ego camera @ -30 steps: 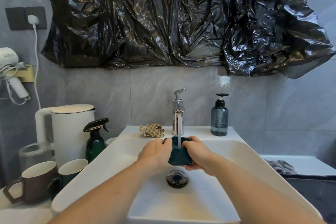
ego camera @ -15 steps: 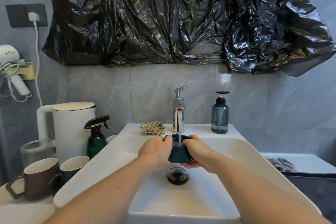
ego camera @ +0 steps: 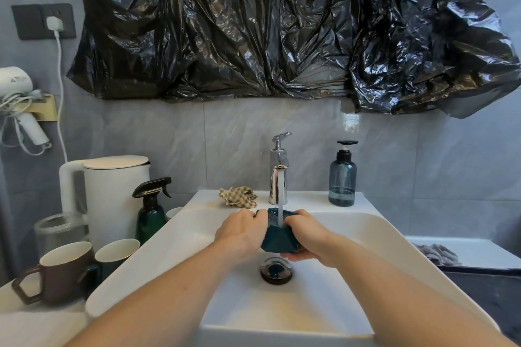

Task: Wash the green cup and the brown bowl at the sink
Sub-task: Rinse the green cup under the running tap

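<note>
1. While water runs from the tap, the green cup sits upright under the stream, above the drain of the sink.
2. Left hand: grip closed round the cup's left side.
3. Right hand: grip closed round its right side and base.
4. Bench, left of sink: brown mug, second green cup, spray bottle, kettle.
5. Sink ledge: checked cloth, soap bottle.

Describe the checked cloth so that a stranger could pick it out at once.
Start at the chrome faucet on the white sink's back ledge. Just to its left lies the checked cloth, crumpled, the only fabric on that ledge; the blue soap dispenser stands on the other side.
</note>
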Demonstrator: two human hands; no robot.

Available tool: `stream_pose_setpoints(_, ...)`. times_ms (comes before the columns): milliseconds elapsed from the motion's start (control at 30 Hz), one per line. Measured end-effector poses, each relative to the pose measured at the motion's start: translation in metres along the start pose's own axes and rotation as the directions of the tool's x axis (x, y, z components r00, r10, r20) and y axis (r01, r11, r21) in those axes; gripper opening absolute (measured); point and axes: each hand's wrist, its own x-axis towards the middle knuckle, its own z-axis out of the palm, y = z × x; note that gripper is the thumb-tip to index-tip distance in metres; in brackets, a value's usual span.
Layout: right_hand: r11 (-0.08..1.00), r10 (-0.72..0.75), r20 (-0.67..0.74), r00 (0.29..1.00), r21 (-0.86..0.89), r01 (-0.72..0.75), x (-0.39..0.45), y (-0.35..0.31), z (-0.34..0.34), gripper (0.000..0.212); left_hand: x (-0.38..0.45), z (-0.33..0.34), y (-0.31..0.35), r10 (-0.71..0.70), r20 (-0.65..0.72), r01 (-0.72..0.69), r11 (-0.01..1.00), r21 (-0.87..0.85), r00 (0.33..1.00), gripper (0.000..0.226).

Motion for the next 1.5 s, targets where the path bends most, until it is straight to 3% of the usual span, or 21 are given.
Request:
stream_pose_setpoints(500,0.986,-0.094,-0.1,0.991,-0.144,0.079,0.002,-0.003,-0.001,0.025,-0.007,-0.003,0.003,-0.001,0.038,0.006,0.992,-0.128,0.999,0.05)
stream_pose_setpoints(1000,0.976,-0.156,-0.188,0.97,-0.178,0.122,0.006,-0.001,-0.004,0.026,-0.009,-0.001,0.006,0.049,0.119,-0.025,0.98,-0.198,0.992,0.06)
stream_pose_setpoints(1300,0.977,-0.148,-0.145,0.978,-0.173,0.122,0.006,0.0,-0.003,0.029,-0.011,-0.005,0.004,0.063,0.097,-0.043,0.98,-0.194,0.993,0.033)
stream_pose_setpoints(1500,0.984,-0.122,-0.079,0.989,-0.138,0.111,-0.002,-0.001,-0.001,0.034,-0.017,-0.01,0.006,0.059,0.052,-0.051,0.988,-0.146,0.997,0.035)
